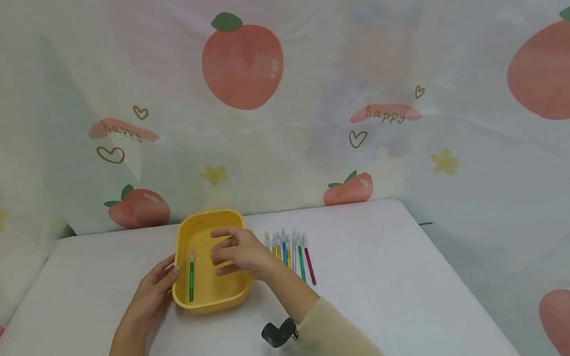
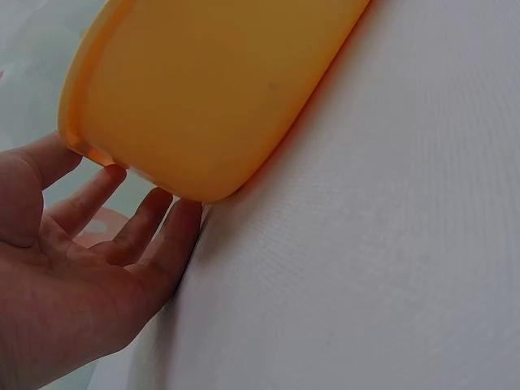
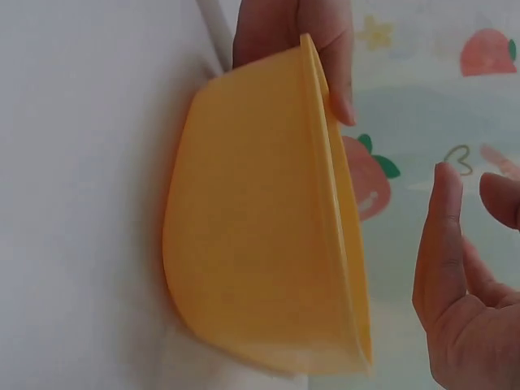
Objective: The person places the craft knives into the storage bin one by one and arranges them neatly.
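A yellow plastic tub (image 1: 219,305) with rounded corners rests on the table. My left hand (image 1: 155,289) holds its left side; in the left wrist view that hand's fingers (image 2: 146,223) touch the tub's outer wall, and in the right wrist view its thumb reaches the rim. Inside the tub, along the left, lies a slim green stick (image 1: 191,280) with a pale tip, like a pen or brush; its exact kind is too small to tell. Over the tub's right half hovers my right hand (image 1: 238,254), fingers loosely bent and apart, with nothing visible between them.
Right of the tub, several similar slim sticks (image 1: 310,265) in red, green, blue and yellow lie side by side, partly hidden by the right hand and forearm. A white cloth covers the table (image 1: 390,304). A fruit-patterned curtain (image 1: 312,142) hangs behind it.
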Demonstrator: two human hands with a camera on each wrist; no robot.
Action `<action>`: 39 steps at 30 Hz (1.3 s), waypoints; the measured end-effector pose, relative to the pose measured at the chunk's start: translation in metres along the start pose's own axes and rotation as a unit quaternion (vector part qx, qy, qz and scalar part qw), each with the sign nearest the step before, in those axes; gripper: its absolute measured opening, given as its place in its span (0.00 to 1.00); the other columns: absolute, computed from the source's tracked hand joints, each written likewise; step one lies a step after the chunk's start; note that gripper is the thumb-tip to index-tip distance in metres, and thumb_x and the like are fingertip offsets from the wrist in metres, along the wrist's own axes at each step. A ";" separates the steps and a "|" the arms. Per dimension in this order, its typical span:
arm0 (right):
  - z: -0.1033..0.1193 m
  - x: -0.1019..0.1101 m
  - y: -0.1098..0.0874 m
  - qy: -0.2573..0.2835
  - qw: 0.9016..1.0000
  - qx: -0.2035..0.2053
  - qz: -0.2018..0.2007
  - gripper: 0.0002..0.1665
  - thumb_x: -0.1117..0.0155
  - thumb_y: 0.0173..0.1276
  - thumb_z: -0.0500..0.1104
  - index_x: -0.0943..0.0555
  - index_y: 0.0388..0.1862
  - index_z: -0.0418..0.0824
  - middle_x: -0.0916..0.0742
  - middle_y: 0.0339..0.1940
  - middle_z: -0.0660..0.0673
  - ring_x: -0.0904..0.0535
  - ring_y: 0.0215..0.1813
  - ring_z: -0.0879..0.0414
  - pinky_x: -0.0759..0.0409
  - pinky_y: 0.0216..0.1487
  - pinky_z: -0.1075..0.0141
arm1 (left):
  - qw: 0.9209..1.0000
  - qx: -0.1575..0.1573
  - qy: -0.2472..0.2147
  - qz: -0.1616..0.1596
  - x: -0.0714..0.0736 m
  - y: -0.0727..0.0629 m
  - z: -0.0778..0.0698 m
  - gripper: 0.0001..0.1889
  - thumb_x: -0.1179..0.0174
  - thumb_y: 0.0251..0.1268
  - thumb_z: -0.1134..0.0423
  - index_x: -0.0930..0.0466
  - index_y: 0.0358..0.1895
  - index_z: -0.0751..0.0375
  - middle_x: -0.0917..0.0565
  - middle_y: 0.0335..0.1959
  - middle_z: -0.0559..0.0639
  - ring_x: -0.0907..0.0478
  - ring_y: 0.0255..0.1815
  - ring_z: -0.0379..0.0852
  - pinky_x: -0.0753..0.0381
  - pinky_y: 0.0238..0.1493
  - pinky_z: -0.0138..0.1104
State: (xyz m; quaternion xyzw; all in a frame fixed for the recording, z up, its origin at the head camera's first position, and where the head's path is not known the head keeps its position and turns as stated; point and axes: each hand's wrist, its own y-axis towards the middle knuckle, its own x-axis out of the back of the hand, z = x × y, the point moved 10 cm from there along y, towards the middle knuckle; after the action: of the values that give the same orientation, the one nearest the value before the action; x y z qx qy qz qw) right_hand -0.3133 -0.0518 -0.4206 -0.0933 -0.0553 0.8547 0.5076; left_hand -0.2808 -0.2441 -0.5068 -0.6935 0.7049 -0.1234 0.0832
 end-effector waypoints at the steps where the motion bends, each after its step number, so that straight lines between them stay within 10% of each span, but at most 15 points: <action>1: 0.001 0.004 -0.003 -0.003 1.000 0.002 0.002 0.27 0.33 0.66 0.33 0.24 0.64 0.44 0.15 0.45 0.41 0.15 0.45 0.47 0.13 0.41 0.55 | 1.000 0.000 -0.001 -0.001 0.000 0.000 0.000 0.39 0.45 0.72 0.42 0.47 0.80 0.50 0.41 0.78 0.56 0.31 0.60 0.32 0.26 0.52 0.20; 9: 0.001 0.044 -0.023 -0.033 0.999 0.016 -0.003 0.32 0.33 0.66 0.32 0.28 0.68 0.44 0.17 0.46 0.38 0.16 0.46 0.39 0.13 0.42 0.54 | 1.000 0.011 -0.007 -0.005 -0.004 0.002 0.008 0.36 0.47 0.75 0.44 0.47 0.80 0.47 0.42 0.79 0.55 0.39 0.74 0.49 0.27 0.52 0.19; 39: -0.044 0.170 -0.070 -0.147 0.980 -0.026 -0.132 0.37 0.32 0.65 0.33 0.31 0.72 0.42 0.19 0.46 0.37 0.18 0.42 0.46 0.14 0.44 0.52 | 1.000 0.009 -0.012 -0.012 -0.002 0.001 0.004 0.37 0.45 0.73 0.43 0.46 0.80 0.47 0.41 0.79 0.54 0.38 0.73 0.48 0.26 0.53 0.20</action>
State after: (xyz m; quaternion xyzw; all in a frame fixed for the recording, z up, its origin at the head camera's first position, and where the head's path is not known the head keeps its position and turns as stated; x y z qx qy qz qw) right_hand -0.3232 0.1311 -0.4675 0.0283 -0.1638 0.7830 0.5993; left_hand -0.2807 -0.2427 -0.5106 -0.7023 0.6945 -0.1225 0.0967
